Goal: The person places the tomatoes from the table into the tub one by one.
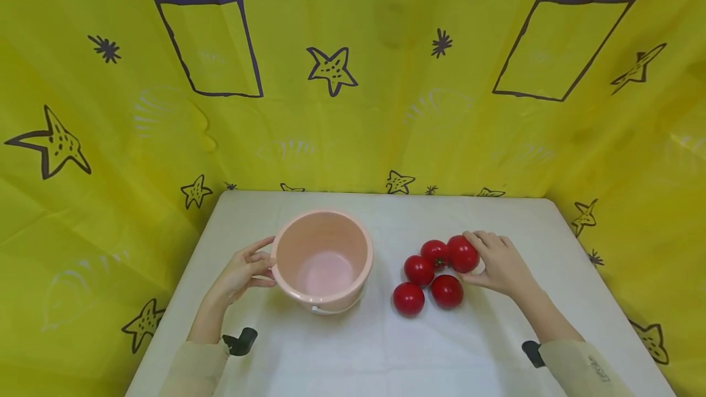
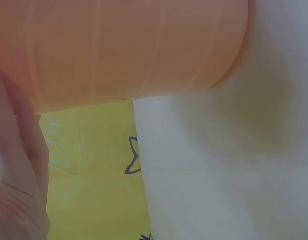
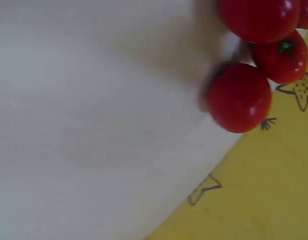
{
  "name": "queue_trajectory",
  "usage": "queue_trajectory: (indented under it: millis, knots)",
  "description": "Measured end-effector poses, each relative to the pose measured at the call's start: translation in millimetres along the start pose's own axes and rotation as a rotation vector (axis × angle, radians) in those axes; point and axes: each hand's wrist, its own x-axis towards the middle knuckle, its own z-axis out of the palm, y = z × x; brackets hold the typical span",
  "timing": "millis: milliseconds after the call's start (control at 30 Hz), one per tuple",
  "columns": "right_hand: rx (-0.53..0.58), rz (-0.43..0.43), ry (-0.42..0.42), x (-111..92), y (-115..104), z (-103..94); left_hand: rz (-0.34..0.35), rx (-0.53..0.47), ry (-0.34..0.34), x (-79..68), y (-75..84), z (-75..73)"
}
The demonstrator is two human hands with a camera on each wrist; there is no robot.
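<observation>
My left hand is at the left side of a pink bucket, with its relaxed fingertips right at the rim. The bucket's ribbed outer wall fills the top of the left wrist view, where the fingers lie along it fairly straight. A white handle hangs down in front of the bucket. My right hand grips the rearmost right tomato, fingers over its far edge and thumb near its front edge. Several red tomatoes sit clustered beside it. In the right wrist view the hand is out of sight.
A white table bears everything, its far edge meeting a yellow curtain printed with stars. The same curtain hangs along both sides. Between bucket and tomatoes lies a strip of bare tabletop.
</observation>
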Motion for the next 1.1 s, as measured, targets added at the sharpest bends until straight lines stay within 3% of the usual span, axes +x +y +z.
queue_trajectory:
  millis: [233,400,767,1100]
  knots:
    - [0.014,-0.08,-0.02,55.7,-25.2,-22.1,-0.004,0.007,-0.002,1.1,-0.7,1.4]
    - [0.048,-0.175,0.014,89.6,-51.5,-25.9,-0.005,0.024,-0.008,3.3,-0.6,2.1]
    - [0.121,-0.36,-0.026,140.0,-122.5,-7.2,-0.01,-0.001,-0.02,3.2,-2.1,1.2]
    - [0.005,-0.462,-0.172,167.7,-179.3,17.0,-0.005,0.002,-0.009,0.6,0.3,0.8]
